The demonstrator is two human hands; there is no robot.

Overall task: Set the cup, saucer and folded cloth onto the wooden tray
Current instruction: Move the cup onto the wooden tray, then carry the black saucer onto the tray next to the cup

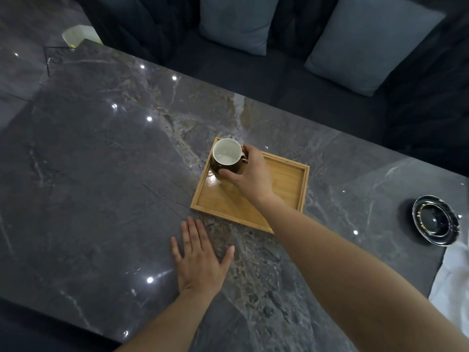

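A dark cup (226, 158) with a white inside stands in the far left corner of the wooden tray (286, 184), upright. My right hand (250, 174) is wrapped around its right side, thumb on the front of the cup. Flat on the marble table, just in front of the tray's near corner, lies my left hand (200, 257), fingers spread and holding nothing. A glossy black saucer (435, 221) sits on the table at the far right. At the right edge a white cloth (454, 278) shows, partly cut off by the frame.
The dark marble table (101, 174) stretches wide to the left of the tray. Beyond its far edge is a dark sofa with two grey cushions (238, 21). A pale object (80, 34) sits past the table's far left corner.
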